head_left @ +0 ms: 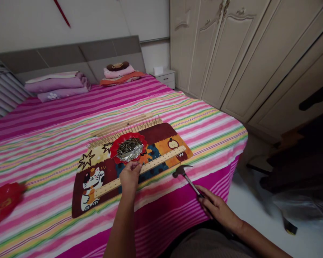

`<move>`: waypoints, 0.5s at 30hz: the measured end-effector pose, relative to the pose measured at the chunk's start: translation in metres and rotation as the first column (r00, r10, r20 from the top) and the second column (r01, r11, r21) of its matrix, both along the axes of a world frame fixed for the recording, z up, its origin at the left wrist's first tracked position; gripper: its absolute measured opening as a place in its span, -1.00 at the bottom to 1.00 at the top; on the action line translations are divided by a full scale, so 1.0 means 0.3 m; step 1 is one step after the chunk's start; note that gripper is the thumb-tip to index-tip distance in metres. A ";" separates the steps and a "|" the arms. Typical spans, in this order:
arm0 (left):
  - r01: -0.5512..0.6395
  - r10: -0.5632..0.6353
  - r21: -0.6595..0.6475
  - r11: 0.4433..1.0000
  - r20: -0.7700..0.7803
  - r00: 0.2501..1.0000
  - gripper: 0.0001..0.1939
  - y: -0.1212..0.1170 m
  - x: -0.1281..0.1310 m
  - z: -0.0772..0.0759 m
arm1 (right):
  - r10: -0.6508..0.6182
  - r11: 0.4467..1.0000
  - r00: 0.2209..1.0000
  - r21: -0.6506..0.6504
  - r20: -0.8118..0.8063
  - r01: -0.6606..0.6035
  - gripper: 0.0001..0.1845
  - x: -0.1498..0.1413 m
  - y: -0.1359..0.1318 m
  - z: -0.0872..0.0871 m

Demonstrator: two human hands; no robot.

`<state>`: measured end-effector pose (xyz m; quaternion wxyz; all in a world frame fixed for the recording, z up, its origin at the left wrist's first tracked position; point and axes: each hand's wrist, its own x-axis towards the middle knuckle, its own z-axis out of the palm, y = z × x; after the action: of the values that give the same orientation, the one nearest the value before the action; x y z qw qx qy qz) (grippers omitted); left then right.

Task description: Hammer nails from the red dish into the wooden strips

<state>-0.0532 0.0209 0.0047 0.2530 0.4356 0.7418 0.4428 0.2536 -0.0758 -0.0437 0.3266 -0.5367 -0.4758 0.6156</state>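
Note:
My right hand [216, 208] is wrapped round the handle of a claw hammer [188, 180], whose dark head hangs over the near edge of the printed mat. My left hand [130, 175] is closed in a pinch over a pale wooden strip [163, 158] with a row of small holes; whatever the fingertips hold is too small to make out. A few thin nails stand up in the strip to the right of that hand. Just beyond the fingers, a red scalloped bowl [113, 147] holds many loose nails. Strip and bowl rest on the mat [110, 200] with cartoon prints.
Behind the bowl lies a wooden strip with a row of upright nails [129, 128], with more bare strips [123, 123] past it. The striped bed [48, 157] carries folded bedding [59, 86] and a red bag [5, 202]. Wardrobe doors [231, 53] line the right side.

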 end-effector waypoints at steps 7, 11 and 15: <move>-0.001 -0.004 -0.032 0.999 -0.144 0.990 -0.89 -0.026 0.024 0.042 | 0.017 0.995 0.993 0.100 0.114 -0.028 -0.31 0.010 -0.009 0.033; 0.012 -0.016 -0.020 1.000 -0.203 0.979 -0.91 -0.029 0.026 0.050 | 0.042 0.947 0.972 0.301 0.230 -0.112 -0.44 -0.003 0.002 0.143; 0.004 -0.007 -0.016 1.000 -0.232 0.973 -0.90 -0.026 0.021 0.045 | 0.146 0.826 0.941 0.486 0.305 -0.286 -0.48 -0.081 0.061 0.284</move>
<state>-0.0470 0.0131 0.0182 0.1692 0.4844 0.7684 0.3825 0.2295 -0.0574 0.0413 0.3239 -0.4439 -0.7213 0.4217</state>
